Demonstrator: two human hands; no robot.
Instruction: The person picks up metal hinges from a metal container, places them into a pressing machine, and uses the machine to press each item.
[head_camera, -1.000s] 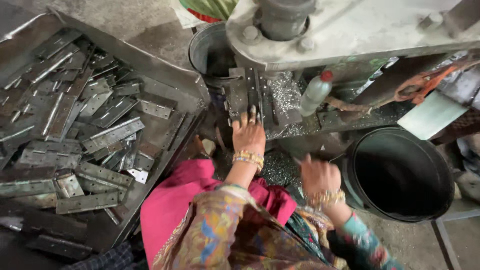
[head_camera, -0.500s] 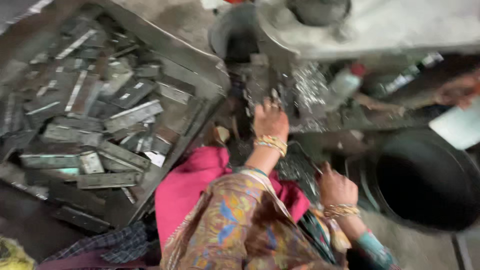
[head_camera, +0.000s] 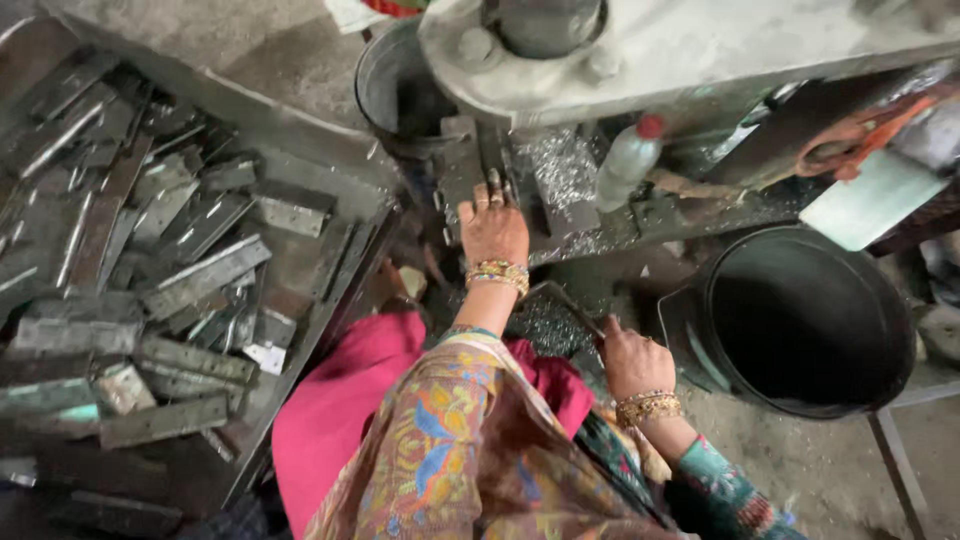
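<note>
My left hand (head_camera: 492, 228), with bangles at the wrist, reaches forward onto the bed of a grey press machine (head_camera: 700, 45). Its fingertips lie on a dark metal plate (head_camera: 487, 150) under the machine's head; I cannot see whether they grip it. My right hand (head_camera: 632, 358) is lower and nearer to me, closed around the end of a thin metal lever (head_camera: 562, 300) that slants up to the left. Shiny metal shavings (head_camera: 562, 170) cover the bed beside the plate.
A large metal tray (head_camera: 330, 290) at the left holds several flat hinge-like plates (head_camera: 205, 275). A black bucket (head_camera: 800, 330) stands at the right and a second bucket (head_camera: 392, 90) behind the machine. A plastic bottle with a red cap (head_camera: 625, 160) stands on the bed.
The view has swung and steadied. My left hand stays on the machine bed. My right hand has shifted a little to the lever's end.
</note>
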